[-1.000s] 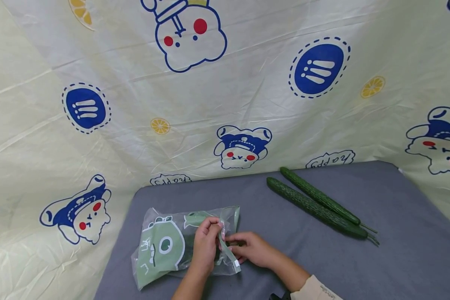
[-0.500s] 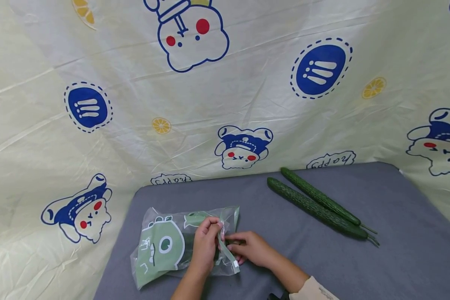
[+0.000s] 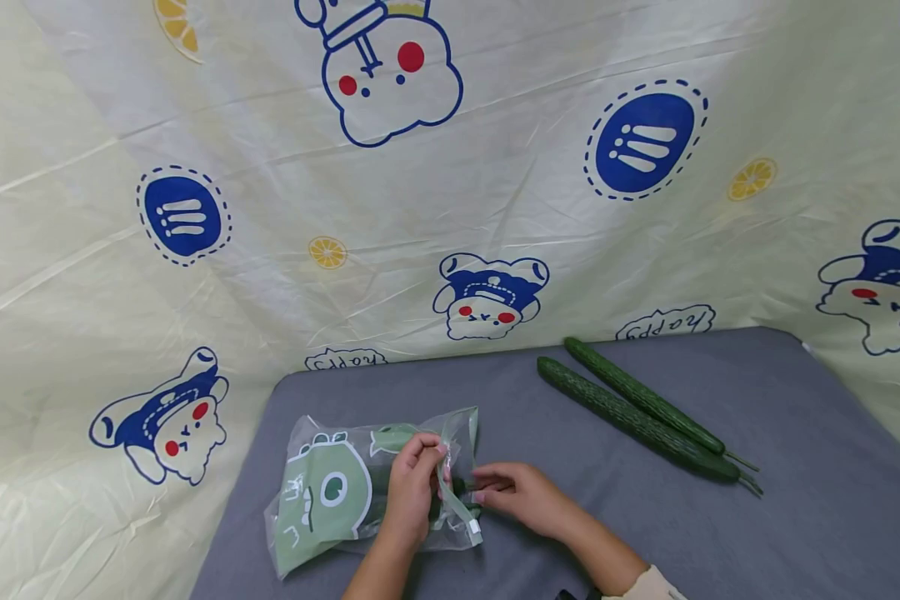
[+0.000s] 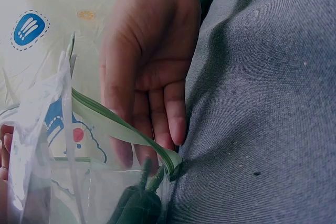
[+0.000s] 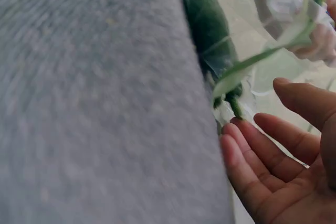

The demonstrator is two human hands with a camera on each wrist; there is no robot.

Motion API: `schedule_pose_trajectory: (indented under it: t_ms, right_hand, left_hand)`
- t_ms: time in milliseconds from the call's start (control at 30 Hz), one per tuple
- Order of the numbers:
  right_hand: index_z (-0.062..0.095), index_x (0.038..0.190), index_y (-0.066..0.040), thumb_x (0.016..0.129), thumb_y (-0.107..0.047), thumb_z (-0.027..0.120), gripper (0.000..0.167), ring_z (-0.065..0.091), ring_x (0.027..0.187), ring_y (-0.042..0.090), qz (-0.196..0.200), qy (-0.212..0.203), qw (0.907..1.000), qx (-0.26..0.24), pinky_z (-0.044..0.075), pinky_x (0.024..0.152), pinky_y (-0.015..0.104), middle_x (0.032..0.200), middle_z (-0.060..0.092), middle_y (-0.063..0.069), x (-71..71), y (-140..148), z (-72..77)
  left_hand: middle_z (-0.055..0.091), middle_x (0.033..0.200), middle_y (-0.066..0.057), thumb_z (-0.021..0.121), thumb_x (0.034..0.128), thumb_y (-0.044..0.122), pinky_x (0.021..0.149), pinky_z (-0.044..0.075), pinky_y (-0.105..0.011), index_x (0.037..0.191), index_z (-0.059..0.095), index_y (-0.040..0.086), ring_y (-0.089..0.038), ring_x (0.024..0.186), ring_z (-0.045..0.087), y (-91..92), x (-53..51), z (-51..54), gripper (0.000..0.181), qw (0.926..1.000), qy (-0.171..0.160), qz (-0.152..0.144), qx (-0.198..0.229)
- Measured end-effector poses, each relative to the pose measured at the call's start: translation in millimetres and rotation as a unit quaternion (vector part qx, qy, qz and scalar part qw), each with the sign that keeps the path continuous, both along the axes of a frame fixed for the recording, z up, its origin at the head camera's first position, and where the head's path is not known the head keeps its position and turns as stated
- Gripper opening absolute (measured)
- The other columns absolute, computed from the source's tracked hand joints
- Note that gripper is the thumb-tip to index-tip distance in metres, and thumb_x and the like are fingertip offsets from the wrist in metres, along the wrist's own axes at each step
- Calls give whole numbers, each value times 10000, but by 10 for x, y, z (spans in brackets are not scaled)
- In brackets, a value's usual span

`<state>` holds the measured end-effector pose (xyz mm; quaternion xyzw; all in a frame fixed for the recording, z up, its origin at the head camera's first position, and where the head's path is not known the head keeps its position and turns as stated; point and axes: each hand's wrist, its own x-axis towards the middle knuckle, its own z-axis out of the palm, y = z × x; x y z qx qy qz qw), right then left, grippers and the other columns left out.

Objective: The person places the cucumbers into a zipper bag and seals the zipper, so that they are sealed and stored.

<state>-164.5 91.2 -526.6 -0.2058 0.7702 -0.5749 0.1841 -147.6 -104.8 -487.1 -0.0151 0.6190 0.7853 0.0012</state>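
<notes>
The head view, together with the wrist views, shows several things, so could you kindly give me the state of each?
Zip bag: open, lying on the table
White slider: at the near end of the bag's mouth
Bagged cucumbers: stem ends toward the mouth
Thicker loose cucumber: whole, stem on
Thinner loose cucumber: whole, stem on
Left hand: gripping the bag's rim
Right hand: fingers extended near the stems

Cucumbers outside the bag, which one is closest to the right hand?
The front cucumber, the thicker-looking one on the side toward the right hand. The back cucumber lies behind it, its tip closer to the patterned sheet.
</notes>
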Motion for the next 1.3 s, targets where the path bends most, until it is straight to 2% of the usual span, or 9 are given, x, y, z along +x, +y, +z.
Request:
schedule_pose_trajectory:
  t_ms: [167,367,733,900,1100,1300]
  right_hand:
    - [616,1309,49,981,-221,657,426,681,1134,319,-293,23,9994,-176,549,868,194,1281,667,232,-1,126,52]
    - [632,1308,-9,967,-271,677,433,687,1112,258,-900,48,9959,41,544,845,196,1269,688,172,-20,275,73]
    - [635,1328,-81,947,-315,701,452,666,1152,158,-2092,-198,9776,-118,533,907,174,1304,681,92,-84,566,123]
    - [615,1357,-85,955,-327,692,475,654,1137,75,-2356,-62,9717,-138,527,907,162,1329,670,96,-92,705,154]
    - [592,1376,-70,963,-336,681,499,625,1074,-71,-2406,288,9700,-212,538,887,162,1356,646,140,-75,891,170]
    - [551,1418,-90,966,-406,659,562,571,1099,-139,-2712,476,9613,-81,489,903,86,1418,596,148,-40,1070,204]
  left_hand:
    - [533,644,63,543,958,82,473,368,-172,1067,493,-158,-47,532,509,9,-1,1,269,10000,-30,14,-13]
    - [534,645,64,542,960,87,475,374,-171,1075,489,-162,-46,535,507,8,1,-7,279,10000,-63,-15,-50]
    - [537,643,68,542,959,81,474,373,-170,1071,479,-164,-45,526,504,6,-1,-24,277,10000,-35,-70,-25]
    - [534,643,75,537,960,80,470,373,-165,1067,484,-168,-42,524,501,11,-3,-23,276,9999,-4,-120,-33]
    - [530,642,74,540,958,82,469,374,-166,1069,480,-170,-44,525,501,16,-2,-21,281,9999,-40,-96,-22]
    - [530,639,70,541,959,81,470,374,-167,1068,482,-166,-44,526,500,14,0,-22,277,9999,-46,-100,-35]
